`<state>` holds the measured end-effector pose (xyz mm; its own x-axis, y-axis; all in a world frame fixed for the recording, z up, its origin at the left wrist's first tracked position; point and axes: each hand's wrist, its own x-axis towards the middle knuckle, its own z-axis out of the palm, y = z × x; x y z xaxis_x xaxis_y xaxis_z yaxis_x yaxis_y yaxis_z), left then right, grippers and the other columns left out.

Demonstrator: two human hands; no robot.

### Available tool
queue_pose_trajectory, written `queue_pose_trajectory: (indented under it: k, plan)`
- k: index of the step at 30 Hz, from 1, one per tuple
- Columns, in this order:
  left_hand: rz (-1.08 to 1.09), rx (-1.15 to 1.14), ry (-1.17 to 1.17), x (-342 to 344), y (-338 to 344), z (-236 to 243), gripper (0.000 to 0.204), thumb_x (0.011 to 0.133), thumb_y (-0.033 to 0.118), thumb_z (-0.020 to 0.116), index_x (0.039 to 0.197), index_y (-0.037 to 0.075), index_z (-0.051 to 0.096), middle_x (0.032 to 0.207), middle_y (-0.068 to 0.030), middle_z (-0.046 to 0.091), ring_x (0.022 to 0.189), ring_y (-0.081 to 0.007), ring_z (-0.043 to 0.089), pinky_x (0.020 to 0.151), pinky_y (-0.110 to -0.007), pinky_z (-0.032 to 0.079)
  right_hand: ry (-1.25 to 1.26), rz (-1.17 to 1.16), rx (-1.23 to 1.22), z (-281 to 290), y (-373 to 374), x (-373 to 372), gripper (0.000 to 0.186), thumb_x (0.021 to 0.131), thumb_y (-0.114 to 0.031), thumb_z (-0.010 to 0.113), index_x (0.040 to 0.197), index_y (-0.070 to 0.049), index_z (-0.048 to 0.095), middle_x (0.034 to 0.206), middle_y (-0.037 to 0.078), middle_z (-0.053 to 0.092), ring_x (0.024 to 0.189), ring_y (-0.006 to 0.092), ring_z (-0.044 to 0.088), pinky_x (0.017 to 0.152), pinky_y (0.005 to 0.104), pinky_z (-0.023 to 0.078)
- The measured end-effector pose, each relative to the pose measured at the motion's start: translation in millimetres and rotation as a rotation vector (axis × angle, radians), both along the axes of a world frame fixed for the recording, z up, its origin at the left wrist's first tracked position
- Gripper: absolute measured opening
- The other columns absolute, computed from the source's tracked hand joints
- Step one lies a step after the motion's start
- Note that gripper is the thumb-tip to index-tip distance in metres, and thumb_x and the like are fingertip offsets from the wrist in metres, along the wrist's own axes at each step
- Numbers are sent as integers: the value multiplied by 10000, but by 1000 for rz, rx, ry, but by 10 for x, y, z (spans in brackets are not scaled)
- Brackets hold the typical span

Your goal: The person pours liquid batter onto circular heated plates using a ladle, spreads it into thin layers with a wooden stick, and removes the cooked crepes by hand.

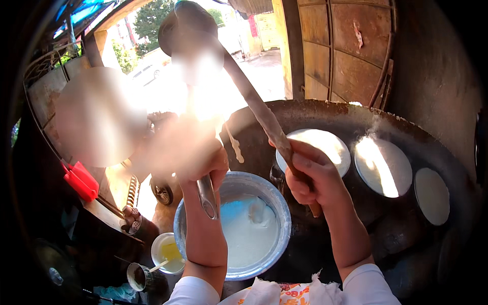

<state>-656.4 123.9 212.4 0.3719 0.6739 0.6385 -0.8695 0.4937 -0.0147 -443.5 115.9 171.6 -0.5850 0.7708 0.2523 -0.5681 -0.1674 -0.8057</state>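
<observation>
My left hand [206, 168] grips a metal handle [207, 201] above a blue-rimmed basin [283, 226] of pale batter; what it ends in is lost in glare and blur. In my right hand [310, 178] is a long batter-smeared wooden handle [256, 107], its fingers wrapped round it. It rises to the upper middle, where a round dark head [185, 30] is partly blurred. A strand of batter [235, 145] hangs beside it. Behind my right hand, three pale rounds of batter [384, 168] lie on the large dark griddle [422, 142], with steam rising from one.
At lower left are a white tub [160, 244] with yellow liquid, a metal cup [138, 274] and red plastic items [81, 180]. A rusty metal door [356, 51] stands behind the griddle's rim, beside a bright open doorway. A wall is at right.
</observation>
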Motion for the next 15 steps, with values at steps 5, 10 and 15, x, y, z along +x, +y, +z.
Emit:
queue_pose_trajectory:
  k: [5,10,15]
  plan:
    - [-173,-402,193,-414,-319,-1184,404,975,300,346,625,99,335,511,34,281,374,-39,327,305,-170,301,-97,2,-329,-1358,-373,-45,386,943,-185,436,1297,-37,398,538,39,454,356,73,343,337,197,283]
    - [-322,-719,369,-363,-576,-1469,268,981,301,333,1162,208,507,565,31,285,390,-42,272,333,-171,285,-120,-99,-546,-1747,-924,398,322,931,-114,398,1239,-35,450,543,39,454,370,77,347,348,196,296]
    - [-766,-947,509,688,-81,-1812,384,955,297,394,619,130,310,474,50,332,378,-51,332,384,-209,367,9,-410,-701,-2085,-1644,809,337,936,-127,395,1263,-59,441,566,31,470,379,70,357,356,196,306]
